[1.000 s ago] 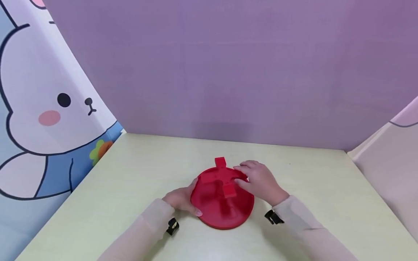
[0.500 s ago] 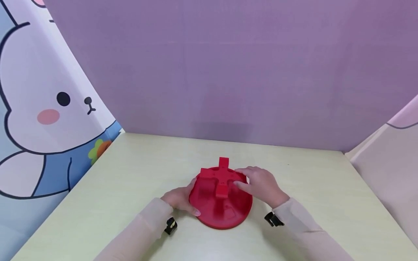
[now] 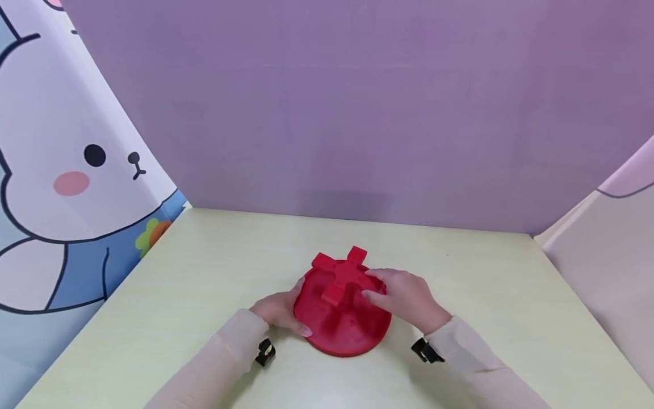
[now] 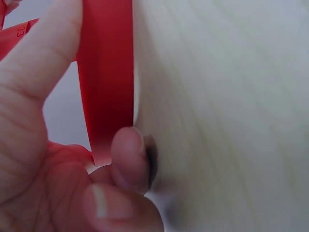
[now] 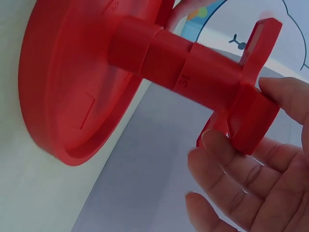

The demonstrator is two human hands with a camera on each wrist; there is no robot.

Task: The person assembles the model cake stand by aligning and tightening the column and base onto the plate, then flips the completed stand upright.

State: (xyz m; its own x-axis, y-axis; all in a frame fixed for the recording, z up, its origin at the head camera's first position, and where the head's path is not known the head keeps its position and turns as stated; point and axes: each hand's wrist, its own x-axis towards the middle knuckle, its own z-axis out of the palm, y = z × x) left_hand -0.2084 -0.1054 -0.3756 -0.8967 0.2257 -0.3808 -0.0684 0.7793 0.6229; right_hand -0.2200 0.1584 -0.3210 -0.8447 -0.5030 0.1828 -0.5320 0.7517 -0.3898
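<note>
A red round dish-like base [image 3: 355, 336] sits on the table. From its middle rises a red post [image 5: 164, 60], topped by a red four-armed cross piece [image 3: 344, 274]. Around the left side of the base's rim, my left hand [image 3: 280, 309] holds it with thumb and fingers spread. My right hand [image 3: 409, 294] pinches the right arm of the cross between thumb and fingers, covering that arm's end in the head view. Seen from the right wrist, the post is made of stacked sections and a number is marked on it.
The pale table [image 3: 230, 250] ends at a purple backdrop [image 3: 332, 113] behind the base. A printed cartoon sheet [image 3: 102, 142] hangs on the left, and a light panel [image 3: 608, 255] stands on the right. Black clips [image 3: 267, 352] sit by both cuffs.
The cross piece has turned clockwise as seen from above, with my right hand following its arm slightly toward me. My left hand stays at the base's left rim.
</note>
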